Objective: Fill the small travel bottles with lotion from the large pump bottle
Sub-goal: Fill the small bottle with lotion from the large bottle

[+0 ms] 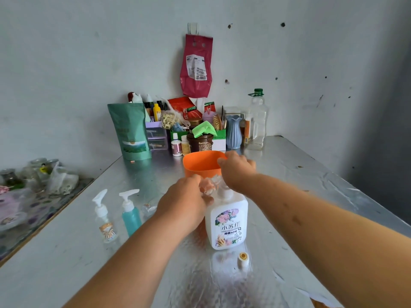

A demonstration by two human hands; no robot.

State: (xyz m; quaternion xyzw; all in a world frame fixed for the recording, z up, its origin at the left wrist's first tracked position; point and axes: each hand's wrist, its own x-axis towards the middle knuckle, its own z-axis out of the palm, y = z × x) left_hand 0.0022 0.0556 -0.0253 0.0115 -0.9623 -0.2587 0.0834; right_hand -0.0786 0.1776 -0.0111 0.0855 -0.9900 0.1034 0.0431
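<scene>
Large pump bottle [226, 221] stands upright at mid-table, label toward the person, long axis vertical. Its pump head is hidden under the wrist of the right hand [237, 168]. Left hand [183, 204] sits just left of the bottle's shoulder, fingers curled round a held travel bottle [208, 185]. That bottle is clear w/ peach print, blurred, and raised to approx. pump-head height. Whether it touches the spout: can't tell. Right hand comes in from above-right, fingers reaching fwd to the rim of the orange tub [200, 165] behind. Blur is too heavy to tell if it presses, grips or lies flat. Judgement: the coming move turns on the small bottle's mouth lying directly under the spout, i.e. left of the pump axis. Left hand is nearer for that; right is placed for the downstroke. Clear travel bottle [104, 218] and teal travel bottle [131, 213] stand upright w/ pumps on, side by side, well left of the work. Loose cap [243, 260] stands just in front of the large bottle, nr the right forearm. Most room to move lies on the table [300, 185] to the right; its left edge is well apart from both hands.
</scene>
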